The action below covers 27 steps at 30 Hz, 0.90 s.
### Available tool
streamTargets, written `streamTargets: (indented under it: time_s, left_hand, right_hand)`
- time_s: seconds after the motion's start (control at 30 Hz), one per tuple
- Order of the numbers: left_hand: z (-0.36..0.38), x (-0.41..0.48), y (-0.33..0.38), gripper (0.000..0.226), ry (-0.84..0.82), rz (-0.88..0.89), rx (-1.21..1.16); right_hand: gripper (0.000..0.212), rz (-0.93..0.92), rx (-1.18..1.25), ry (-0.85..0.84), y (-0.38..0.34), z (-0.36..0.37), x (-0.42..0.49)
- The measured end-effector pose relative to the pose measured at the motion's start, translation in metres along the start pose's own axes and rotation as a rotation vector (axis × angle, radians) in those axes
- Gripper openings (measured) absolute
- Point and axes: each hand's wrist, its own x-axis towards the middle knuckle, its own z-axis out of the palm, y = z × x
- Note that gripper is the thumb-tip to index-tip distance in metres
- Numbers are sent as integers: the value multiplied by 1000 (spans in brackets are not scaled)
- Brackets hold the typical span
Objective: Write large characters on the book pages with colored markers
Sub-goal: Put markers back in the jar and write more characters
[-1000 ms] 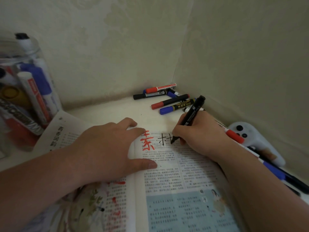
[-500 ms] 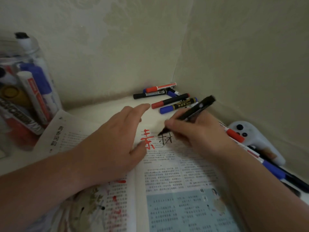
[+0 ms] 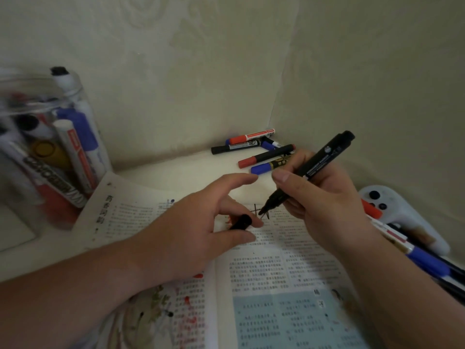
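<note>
We are at the end of a stroke, or between two. Our right hand (image 3: pixel 324 197) is wrapped around the black marker (image 3: pixel 310 168), with its nib hanging just over the black character (image 3: pixel 256 210) at the top of the right page, apparently lifted off the paper. Our left hand (image 3: pixel 191 222) rests on the book (image 3: pixel 276 270) at the spine and pinches the cap (image 3: pixel 242 221) between thumb and a curled finger, with the index finger stretched out free. The cap's open end lies close beside the nib.

We judge this to be the capping step. The next move calls for turning the cap mouth toward the nib, lining the two up and pressing them together, without dragging ink over the page.

The book lies open across the worktop's (image 3: pixel 176 172) front edge. For another colour, loose markers (image 3: pixel 259 147) wait in the back corner and a jar (image 3: pixel 50 147) of them stands at the left edge.
</note>
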Motion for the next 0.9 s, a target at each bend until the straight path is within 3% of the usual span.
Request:
streamTargets:
  time_s: [0.23,0.37,0.5,0.63,0.77,0.83,0.9]
  left_hand:
    - [2,-1,3,81,-35,17,-70]
    - [3,-2,2,87,-15,2,-83]
    - [3,-2,2,94,9,-5,-95]
    - [4,1,-2,100,48,-4,-175]
    - [4,1,-3,108,50,-22,-208]
    - [3,1,-3,109,60,-27,-194]
    - [2,2,-5,108,73,-25,-179]
  right_hand:
    - [28,-16,-21,-121,-3,11,-3]
    - [21,144,-222,-246,-13,19,-8]
    - [17,171,-490,-266,-15,22,-8]
    - [21,-1,-298,-150,-12,24,-9]
    - [23,-244,-402,9,-5,27,-8]
    - [58,-310,-354,57,-3,30,-11]
    - [68,-355,-359,44,-2,31,-11]
